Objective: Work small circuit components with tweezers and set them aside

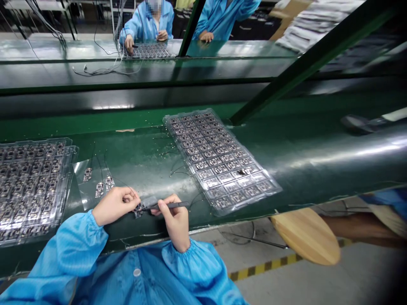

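Note:
My left hand (118,204) is closed, thumb and fingers pinching the edge of a small circuit board (138,211) with a thin black wire (119,182) by it. My right hand (174,220) grips dark tweezers (176,205), their tips on or close to that board; actual contact is too small to tell. A small pale, translucent piece (149,201) shows just behind the board. Loose boards (99,189) with thin wires lie on a clear plastic sheet (83,190) left of my hands.
A clear tray (233,167) of boards lies ahead to the right; stacked trays (32,186) of boards stand at the left. A green slanted post (280,84) rises beyond. Across the bench, a person (146,25) handles another tray. A wooden stool (307,235) is below right.

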A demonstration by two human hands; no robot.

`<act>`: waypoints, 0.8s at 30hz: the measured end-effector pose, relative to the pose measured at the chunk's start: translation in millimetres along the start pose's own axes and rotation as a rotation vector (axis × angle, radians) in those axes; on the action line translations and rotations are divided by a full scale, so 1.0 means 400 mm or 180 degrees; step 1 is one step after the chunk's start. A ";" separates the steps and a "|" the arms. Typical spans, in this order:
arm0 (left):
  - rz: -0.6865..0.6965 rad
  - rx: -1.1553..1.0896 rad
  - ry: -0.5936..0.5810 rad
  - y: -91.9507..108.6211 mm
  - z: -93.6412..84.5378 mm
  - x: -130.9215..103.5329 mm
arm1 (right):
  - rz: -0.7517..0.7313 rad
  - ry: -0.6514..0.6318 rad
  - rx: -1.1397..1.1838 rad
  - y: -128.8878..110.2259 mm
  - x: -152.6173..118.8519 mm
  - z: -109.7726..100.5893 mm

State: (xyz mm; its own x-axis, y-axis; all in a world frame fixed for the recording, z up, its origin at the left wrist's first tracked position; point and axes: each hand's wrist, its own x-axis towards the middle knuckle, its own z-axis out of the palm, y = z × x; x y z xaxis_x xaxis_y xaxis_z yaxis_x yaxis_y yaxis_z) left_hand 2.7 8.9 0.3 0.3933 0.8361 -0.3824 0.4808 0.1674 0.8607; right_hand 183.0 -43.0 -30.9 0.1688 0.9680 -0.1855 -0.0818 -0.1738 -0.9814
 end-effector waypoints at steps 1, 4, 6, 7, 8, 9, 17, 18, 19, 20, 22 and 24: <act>-0.0007 -0.0022 -0.0013 0.002 -0.001 -0.001 | 0.0031 -0.0026 0.0085 0.001 0.000 0.000; -0.0011 -0.0058 -0.0085 0.007 0.000 -0.005 | 0.0017 -0.0261 0.0195 -0.002 -0.003 0.005; 0.0020 -0.0017 -0.0108 0.008 0.002 -0.008 | -0.0064 -0.0525 0.0067 -0.007 -0.005 0.011; 0.0044 0.0030 -0.0101 0.007 0.003 -0.009 | -0.0093 -0.0637 0.0008 -0.009 -0.005 0.015; 0.0071 0.0084 -0.0094 0.006 0.003 -0.010 | -0.0104 -0.0709 -0.0021 -0.010 -0.005 0.019; 0.0098 0.0134 -0.0088 0.005 0.003 -0.011 | -0.0105 -0.0736 -0.0024 -0.011 -0.005 0.022; 0.0056 -0.0019 -0.0332 0.009 -0.004 -0.014 | -0.0528 -0.0574 -0.0383 -0.001 -0.008 0.039; 0.0042 -0.0041 -0.0337 0.009 -0.005 -0.013 | -0.0484 -0.0605 -0.0359 -0.002 -0.007 0.039; 0.0029 -0.0044 -0.0331 0.009 -0.005 -0.013 | -0.0388 -0.0664 -0.0293 -0.004 -0.005 0.037; 0.0018 -0.0036 -0.0322 0.009 -0.006 -0.014 | -0.0278 -0.0731 -0.0206 -0.007 -0.003 0.035; 0.0025 -0.0015 -0.0298 0.008 -0.005 -0.015 | -0.0122 -0.0862 -0.0065 -0.009 0.001 0.030; 0.0042 -0.0005 -0.0264 0.008 -0.003 -0.018 | -0.0116 -0.0915 -0.0025 -0.007 0.001 0.027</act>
State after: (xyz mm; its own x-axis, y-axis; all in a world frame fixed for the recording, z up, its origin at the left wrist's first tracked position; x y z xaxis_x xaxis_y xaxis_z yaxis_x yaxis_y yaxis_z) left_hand 0.5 4.1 6.0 0.4631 0.7922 -0.3975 0.4741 0.1576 0.8663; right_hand 172.5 -40.1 -27.6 -0.1139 0.9850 -0.1294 -0.0730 -0.1382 -0.9877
